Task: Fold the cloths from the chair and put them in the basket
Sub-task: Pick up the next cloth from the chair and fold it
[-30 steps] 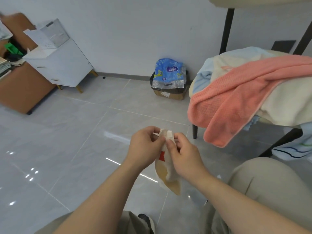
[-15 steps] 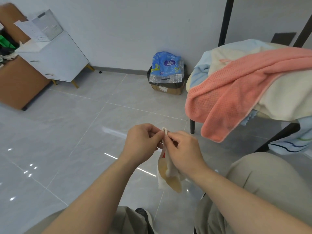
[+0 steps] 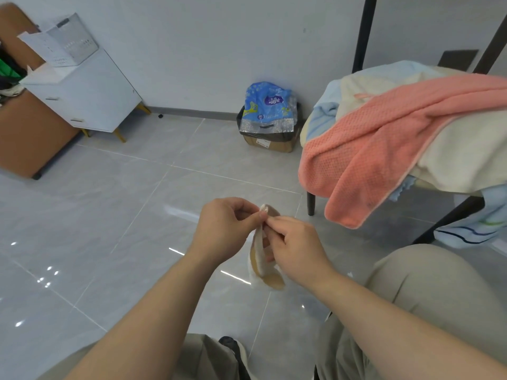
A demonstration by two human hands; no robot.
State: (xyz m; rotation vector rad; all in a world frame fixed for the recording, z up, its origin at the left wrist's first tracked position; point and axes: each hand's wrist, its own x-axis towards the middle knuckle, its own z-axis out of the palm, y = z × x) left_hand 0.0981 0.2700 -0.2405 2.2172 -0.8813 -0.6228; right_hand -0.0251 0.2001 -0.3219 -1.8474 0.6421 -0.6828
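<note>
The left hand (image 3: 223,229) pinched the top edge of a small white-and-tan cloth (image 3: 262,266) between thumb and curled fingers (image 3: 253,218). The right hand (image 3: 297,242) pinched the same edge just beside it, its fingers (image 3: 277,222) also curled in tight. The cloth hung narrow and bunched between the two hands, in the air above the tiled floor (image 3: 115,215), with nothing under it to fold on.

The main risk looked to be the grip. Both pinches sat on one small spot, so if either let go to find a corner, the cloth could twist or drop to the floor. Folding it while bunched would likely leave a crooked, lumpy fold, because the edges had not been matched.

Far to the left, a white basket (image 3: 72,41) stood on a white cabinet (image 3: 90,97), beside a brown desk (image 3: 24,138). It was well apart from the hands, so I judged the person would have to get up and cross the floor to reach it. Against the back wall, a blue plastic pack (image 3: 270,104) sat in a cardboard box (image 3: 271,142).

To the right, the chair (image 3: 310,204) carried the remaining pile: a pink towel (image 3: 384,149) draped over a cream cloth (image 3: 466,152), with a light-blue cloth (image 3: 323,113) underneath. The towel's hanging end could drag the others off if it were pulled carelessly. The person's knee (image 3: 428,283) sat near the chair.
</note>
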